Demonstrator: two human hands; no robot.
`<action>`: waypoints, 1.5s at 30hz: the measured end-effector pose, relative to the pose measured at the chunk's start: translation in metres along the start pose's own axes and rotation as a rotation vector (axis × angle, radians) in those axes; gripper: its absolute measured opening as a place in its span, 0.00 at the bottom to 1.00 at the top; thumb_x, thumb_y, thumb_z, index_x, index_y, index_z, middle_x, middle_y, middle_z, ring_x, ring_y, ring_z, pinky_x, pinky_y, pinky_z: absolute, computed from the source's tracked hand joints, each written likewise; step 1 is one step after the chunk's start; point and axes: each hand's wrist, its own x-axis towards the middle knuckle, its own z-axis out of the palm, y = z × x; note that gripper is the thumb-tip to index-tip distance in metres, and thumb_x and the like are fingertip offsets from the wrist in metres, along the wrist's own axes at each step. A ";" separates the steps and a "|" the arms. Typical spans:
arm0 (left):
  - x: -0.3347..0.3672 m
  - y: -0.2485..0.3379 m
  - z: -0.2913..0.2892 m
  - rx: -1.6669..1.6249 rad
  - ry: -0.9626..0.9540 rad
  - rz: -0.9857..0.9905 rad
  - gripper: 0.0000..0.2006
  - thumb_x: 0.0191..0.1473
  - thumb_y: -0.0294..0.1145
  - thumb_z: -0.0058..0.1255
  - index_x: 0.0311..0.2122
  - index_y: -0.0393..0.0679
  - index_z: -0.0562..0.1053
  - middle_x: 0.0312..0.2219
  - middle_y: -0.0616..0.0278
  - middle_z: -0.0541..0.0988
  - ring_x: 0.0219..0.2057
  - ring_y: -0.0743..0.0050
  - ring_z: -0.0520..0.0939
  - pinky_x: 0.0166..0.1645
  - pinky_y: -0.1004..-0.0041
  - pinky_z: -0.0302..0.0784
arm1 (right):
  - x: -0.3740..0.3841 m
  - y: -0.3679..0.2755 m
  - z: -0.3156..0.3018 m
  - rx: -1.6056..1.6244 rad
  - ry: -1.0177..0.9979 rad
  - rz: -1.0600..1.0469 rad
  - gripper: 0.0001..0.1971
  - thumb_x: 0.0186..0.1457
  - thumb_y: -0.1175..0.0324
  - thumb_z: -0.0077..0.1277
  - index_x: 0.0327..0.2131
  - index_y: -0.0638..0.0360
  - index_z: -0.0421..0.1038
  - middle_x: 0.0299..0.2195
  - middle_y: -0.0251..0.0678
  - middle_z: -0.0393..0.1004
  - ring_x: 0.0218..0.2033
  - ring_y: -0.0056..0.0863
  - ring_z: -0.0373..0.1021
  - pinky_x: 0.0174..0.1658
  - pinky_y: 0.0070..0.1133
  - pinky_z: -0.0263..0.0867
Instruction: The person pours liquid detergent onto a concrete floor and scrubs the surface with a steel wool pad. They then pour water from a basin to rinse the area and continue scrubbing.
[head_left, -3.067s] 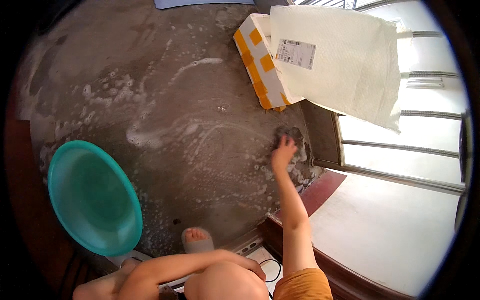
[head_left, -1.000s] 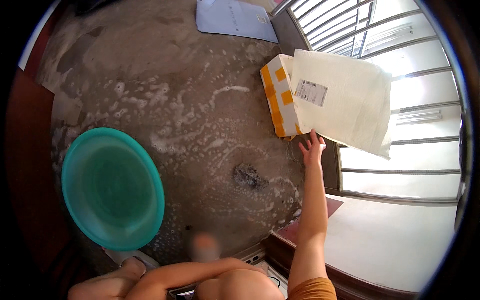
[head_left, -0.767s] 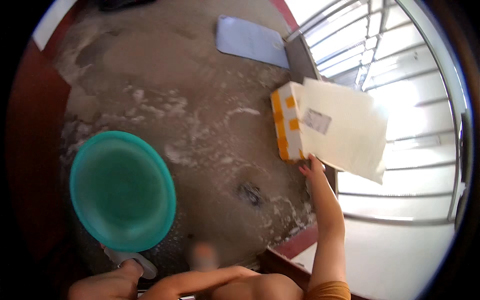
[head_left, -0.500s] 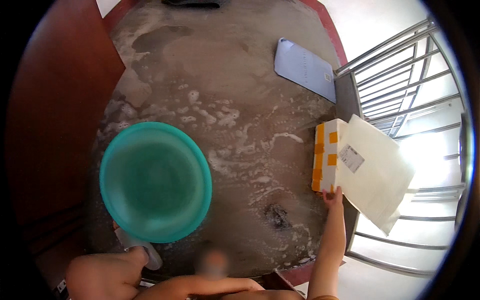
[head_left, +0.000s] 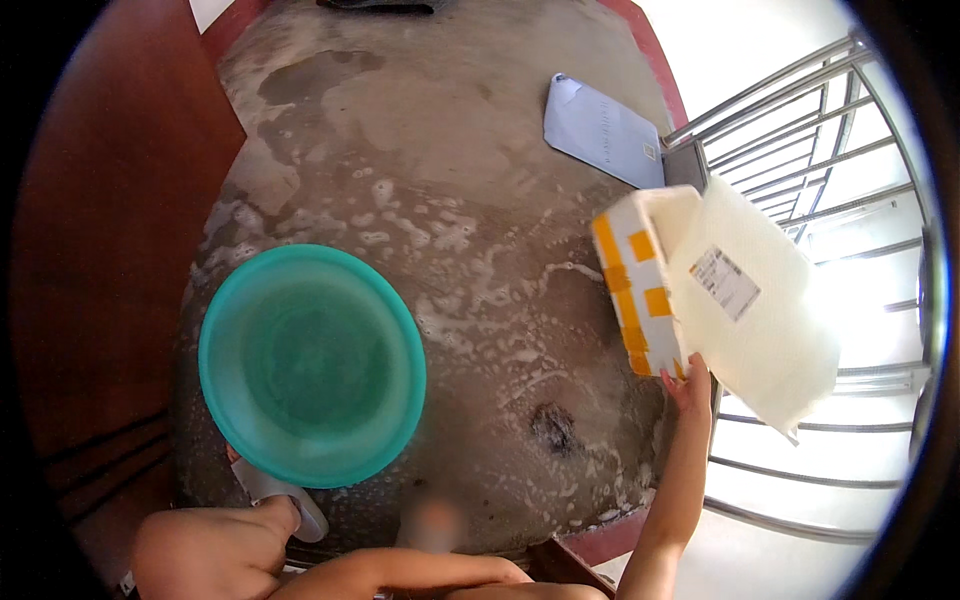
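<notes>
My right hand (head_left: 690,387) reaches out to the right, its fingers closed on the near lower corner of a white foam box (head_left: 654,332) with orange tape patches. The box is tilted, its lower end toward my hand. A large pale foam sheet (head_left: 765,330) with a printed label sticks out of the box's open side, toward the railing; how they are joined is hidden. A bare forearm or limb (head_left: 430,568) crosses my lap at the lower edge, and my left hand does not show. Left of centre stands a round green basin (head_left: 315,366), apparently with liquid in it.
The concrete floor (head_left: 480,240) is wet, with foam streaks and a dark patch (head_left: 552,428). A flat grey-blue packet (head_left: 603,132) lies beyond the box. Metal railings (head_left: 800,150) line the right, a reddish-brown panel (head_left: 120,220) the left. My slippered foot (head_left: 300,505) is beside the basin.
My right hand has tilted and raised the foam box, with the pale sheet moving along and the box's far end shifting up and left. The basin has stayed in place.
</notes>
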 end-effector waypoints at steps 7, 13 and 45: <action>-0.018 -0.009 0.025 0.035 0.006 -0.010 0.08 0.58 0.30 0.35 0.38 0.43 0.67 0.34 0.68 0.60 0.37 0.80 0.62 0.42 0.77 0.58 | -0.054 0.004 0.054 -0.165 -0.066 0.070 0.21 0.45 0.67 0.44 0.45 0.52 0.52 0.45 0.44 0.60 0.42 0.41 0.67 0.33 0.33 0.75; -0.039 -0.020 0.037 0.081 0.003 -0.013 0.08 0.58 0.30 0.35 0.39 0.43 0.67 0.35 0.68 0.60 0.38 0.80 0.62 0.42 0.76 0.58 | -0.071 0.026 0.110 -0.149 -0.029 0.001 0.22 0.47 0.71 0.43 0.46 0.50 0.49 0.44 0.43 0.59 0.42 0.43 0.68 0.32 0.36 0.75; -0.040 -0.025 0.030 0.066 0.088 -0.061 0.11 0.59 0.32 0.35 0.43 0.42 0.67 0.40 0.66 0.62 0.43 0.77 0.64 0.46 0.74 0.59 | -0.087 0.048 0.097 -0.090 -0.070 -0.149 0.27 0.49 0.69 0.40 0.55 0.49 0.50 0.50 0.41 0.58 0.47 0.41 0.64 0.35 0.35 0.74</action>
